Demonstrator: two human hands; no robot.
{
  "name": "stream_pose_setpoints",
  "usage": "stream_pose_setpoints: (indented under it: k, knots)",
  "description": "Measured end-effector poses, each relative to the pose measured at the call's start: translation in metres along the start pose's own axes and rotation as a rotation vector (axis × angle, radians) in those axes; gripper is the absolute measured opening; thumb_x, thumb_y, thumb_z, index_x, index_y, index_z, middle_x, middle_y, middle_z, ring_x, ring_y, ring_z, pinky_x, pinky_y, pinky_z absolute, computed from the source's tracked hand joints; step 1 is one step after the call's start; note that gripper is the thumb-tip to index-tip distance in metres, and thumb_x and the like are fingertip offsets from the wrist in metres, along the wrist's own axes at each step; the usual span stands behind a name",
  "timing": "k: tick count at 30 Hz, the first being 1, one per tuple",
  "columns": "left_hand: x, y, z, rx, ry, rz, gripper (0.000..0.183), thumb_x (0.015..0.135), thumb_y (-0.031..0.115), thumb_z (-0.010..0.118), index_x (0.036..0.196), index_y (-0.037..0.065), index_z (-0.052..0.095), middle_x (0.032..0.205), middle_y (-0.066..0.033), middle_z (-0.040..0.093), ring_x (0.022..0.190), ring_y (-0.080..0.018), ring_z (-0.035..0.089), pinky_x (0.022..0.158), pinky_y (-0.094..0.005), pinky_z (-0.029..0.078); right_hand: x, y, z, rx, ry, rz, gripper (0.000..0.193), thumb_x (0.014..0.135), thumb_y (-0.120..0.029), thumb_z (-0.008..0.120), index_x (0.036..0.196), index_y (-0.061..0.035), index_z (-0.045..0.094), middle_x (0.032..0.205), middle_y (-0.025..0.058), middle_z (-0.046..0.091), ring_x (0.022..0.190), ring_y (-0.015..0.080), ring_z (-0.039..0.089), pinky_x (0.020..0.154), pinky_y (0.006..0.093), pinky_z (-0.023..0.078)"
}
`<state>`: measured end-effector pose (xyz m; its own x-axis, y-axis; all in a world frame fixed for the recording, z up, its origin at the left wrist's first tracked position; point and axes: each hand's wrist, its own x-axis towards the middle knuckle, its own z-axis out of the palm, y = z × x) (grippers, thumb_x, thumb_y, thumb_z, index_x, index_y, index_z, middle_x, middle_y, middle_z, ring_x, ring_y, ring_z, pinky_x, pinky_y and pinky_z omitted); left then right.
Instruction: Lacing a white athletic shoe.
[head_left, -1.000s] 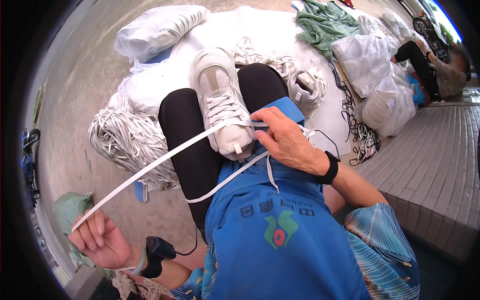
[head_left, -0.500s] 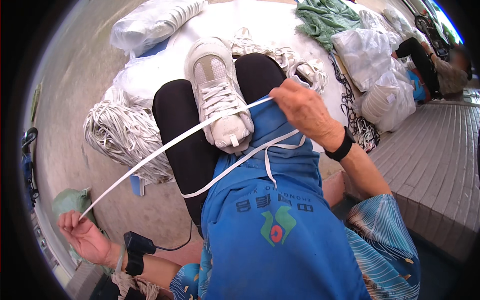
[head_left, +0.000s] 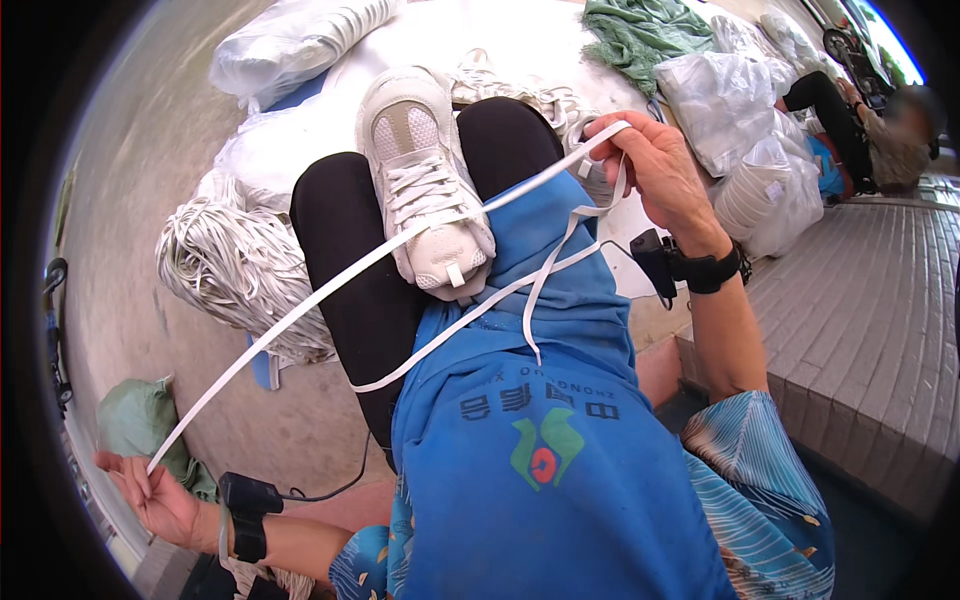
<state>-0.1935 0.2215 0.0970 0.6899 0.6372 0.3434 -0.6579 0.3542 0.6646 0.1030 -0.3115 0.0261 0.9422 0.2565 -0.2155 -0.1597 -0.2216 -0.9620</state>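
A pale beige sneaker (head_left: 418, 185) rests between my knees, its toe pointing away from me. Lacing crosses its upper. Stretched across the heel end of the sneaker is a flat white shoelace (head_left: 330, 287). My left hand (head_left: 155, 500), low at the left, pinches one part of the lace. At the right, beyond my knee, my right hand (head_left: 660, 175) grips another part between thumb and fingers. Slack lengths of lace hang from the right hand and lie over the blue apron (head_left: 560, 440) on my lap.
A large bundle of white laces (head_left: 235, 265) lies left of my legs. Several pale shoes (head_left: 545, 100) sit beyond my knees on a white sheet. Plastic-wrapped stacks (head_left: 300, 45) stand behind. A slatted grey surface (head_left: 840, 300) is at right, where another person (head_left: 890, 140) sits.
My right hand has moved outward, up and to the right, drawing the lace with it. My left hand has shifted slightly lower. The sneaker stays between my knees.
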Motion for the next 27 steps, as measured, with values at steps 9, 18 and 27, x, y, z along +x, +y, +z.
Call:
stream_pose_setpoints:
  k: [9, 18, 27]
  knots:
    - [-0.035, -0.089, 0.069, 0.490, -0.004, -0.345, 0.043, 0.093, 0.007, 0.055, 0.132, -0.005, 0.042, 0.104, -0.0055, 0.056, 0.058, -0.0043, 0.039, 0.055, -0.0180, 0.036, -0.043, -0.005, 0.013, -0.501, -0.411, -0.629, 0.024, 0.077, 0.004, 0.058, 0.098, -0.0047, 0.065, 0.094, 0.0084, 0.063, 0.071, 0.0202, 0.061, 0.064, 0.0289, 0.050]
    - [-0.075, -0.222, 0.130, 0.760, -0.320, -0.918, 0.023, 0.095, 0.018, 0.058, 0.108, 0.000, 0.064, 0.075, 0.0028, 0.056, 0.058, -0.0025, 0.048, 0.054, -0.0172, 0.038, -0.082, 0.025, 0.057, -0.667, -0.824, -0.520, 0.013, 0.081, -0.008, 0.061, 0.092, -0.0020, 0.063, 0.100, 0.0122, 0.058, 0.080, 0.0323, 0.063, 0.066, 0.0396, 0.052]
    - [-0.085, -0.242, 0.133, 1.152, -0.448, -0.694, 0.021, 0.095, 0.017, 0.059, 0.107, 0.004, 0.068, 0.079, 0.0005, 0.063, 0.058, -0.0035, 0.049, 0.052, -0.0185, 0.040, -0.042, 0.010, 0.064, -0.555, -0.398, -0.541, 0.012, 0.086, -0.012, 0.061, 0.090, -0.0013, 0.064, 0.083, 0.0164, 0.061, 0.075, 0.0360, 0.062, 0.066, 0.0406, 0.050]
